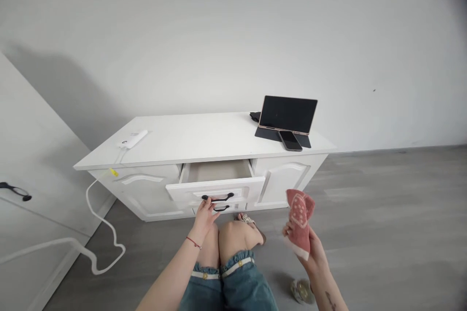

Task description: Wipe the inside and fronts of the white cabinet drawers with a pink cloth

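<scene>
My left hand (206,215) has its fingers curled on the black handle (223,198) of the upper drawer (215,188). That drawer is pulled partway out of the white cabinet (189,136), and its pale bottom shows. Off to the right, my right hand (314,251) grips a pair of pink socks (299,218) with a white pattern and a white edge. The socks are held up in front of the cabinet's right end, above the floor. A second black handle (222,208) sits just below the first.
On the cabinet top stand a tablet (288,112) on a dark stand and a phone (290,141). A white device (133,140) lies at the left, and a white cable (95,257) hangs nearby. A glass jar (302,291) is on the floor below my right hand.
</scene>
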`<state>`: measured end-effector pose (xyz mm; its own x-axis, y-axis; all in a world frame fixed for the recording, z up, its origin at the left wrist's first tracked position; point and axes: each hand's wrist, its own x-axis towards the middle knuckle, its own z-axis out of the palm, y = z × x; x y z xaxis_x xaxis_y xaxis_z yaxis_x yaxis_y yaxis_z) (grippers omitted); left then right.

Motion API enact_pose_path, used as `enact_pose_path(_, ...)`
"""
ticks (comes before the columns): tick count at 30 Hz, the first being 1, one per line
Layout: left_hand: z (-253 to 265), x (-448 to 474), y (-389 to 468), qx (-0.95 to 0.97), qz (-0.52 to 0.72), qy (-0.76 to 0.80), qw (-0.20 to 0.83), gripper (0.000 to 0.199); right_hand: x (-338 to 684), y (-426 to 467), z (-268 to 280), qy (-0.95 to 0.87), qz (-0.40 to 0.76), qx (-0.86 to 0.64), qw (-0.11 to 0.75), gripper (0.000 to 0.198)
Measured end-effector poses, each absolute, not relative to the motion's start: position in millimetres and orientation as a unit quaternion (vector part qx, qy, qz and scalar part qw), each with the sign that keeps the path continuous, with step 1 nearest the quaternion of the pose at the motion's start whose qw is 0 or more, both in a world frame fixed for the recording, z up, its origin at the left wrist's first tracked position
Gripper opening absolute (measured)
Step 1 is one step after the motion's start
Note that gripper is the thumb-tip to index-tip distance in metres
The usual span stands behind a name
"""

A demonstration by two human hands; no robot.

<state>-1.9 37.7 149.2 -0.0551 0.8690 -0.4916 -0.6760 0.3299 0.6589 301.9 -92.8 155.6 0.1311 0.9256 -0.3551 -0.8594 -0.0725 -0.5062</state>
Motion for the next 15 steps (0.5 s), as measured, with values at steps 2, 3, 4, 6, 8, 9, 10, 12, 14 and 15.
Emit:
enact_pose_path(2,150.7,-3.0,35.5,0.094,0.567,0.448,0.685,0.019,295.8,-88.9,164.3,-0.056,0.669,-0.292,0.682,0.015)
enact_pose_path(3,151.2,-3.6,34.1,0.086,0.566,0.447,0.687,0.019,293.0,-87.2,166.9,-0.068,0.671,-0.286,0.681,0.016)
enact_pose_path(4,151.6,-4.3,32.3,0.080,0.565,0.446,0.689,0.018,290.8,-85.3,168.4,-0.082,0.672,-0.286,0.679,0.016)
enact_pose_path(6,151.5,-5.9,28.2,0.069,0.564,0.450,0.689,0.017,289.2,-79.8,168.7,-0.111,0.675,-0.290,0.669,0.016)
enact_pose_path(8,149.2,-7.6,23.6,0.064,0.563,0.455,0.687,0.015,292.0,-70.4,166.9,-0.123,0.688,-0.291,0.653,0.013)
enact_pose_path(9,146.7,-8.7,21.2,0.065,0.563,0.454,0.688,0.014,294.8,-64.4,165.6,-0.120,0.698,-0.289,0.644,0.012)
enact_pose_path(10,143.0,-10.0,18.8,0.067,0.564,0.448,0.690,0.013,298.1,-58.0,164.2,-0.114,0.707,-0.287,0.636,0.011)
enact_pose_path(12,132.2,-13.2,14.0,0.073,0.567,0.427,0.700,0.011,304.9,-45.9,161.4,-0.107,0.716,-0.285,0.628,0.014)
enact_pose_path(14,117.8,-17.4,9.1,0.071,0.574,0.399,0.711,0.008,309.4,-37.6,158.5,-0.132,0.708,-0.296,0.627,0.019)
enact_pose_path(15,110.1,-19.7,6.6,0.064,0.578,0.386,0.716,0.007,310.1,-35.3,157.3,-0.156,0.701,-0.306,0.625,0.020)
